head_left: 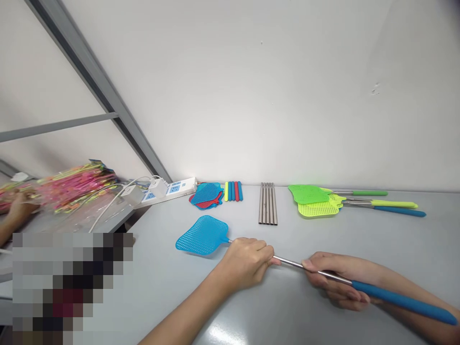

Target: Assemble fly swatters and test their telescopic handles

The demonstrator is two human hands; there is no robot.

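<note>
A blue fly swatter (pixel 203 235) with a metal rod and a long blue grip is held between both hands, slanting down to the right above the table. My left hand (pixel 249 261) is wrapped round the rod just behind the perforated head. Farther along, my right hand (pixel 334 278) pinches the rod between thumb and fingers, near where the blue grip begins. Beyond the hands lie several metal tubes (pixel 268 203) side by side. To their left are a row of short coloured grips (pixel 233 190) and a pile of blue and red swatter heads (pixel 206 194).
Green and yellow fly swatters (pixel 319 208) with long handles lie at the back right by the wall (pixel 287 96). A power strip (pixel 174 189) with white plugs and cables is at the back left. Another person's hand (pixel 21 206) is beside bagged colourful items (pixel 79 184) on the neighbouring table.
</note>
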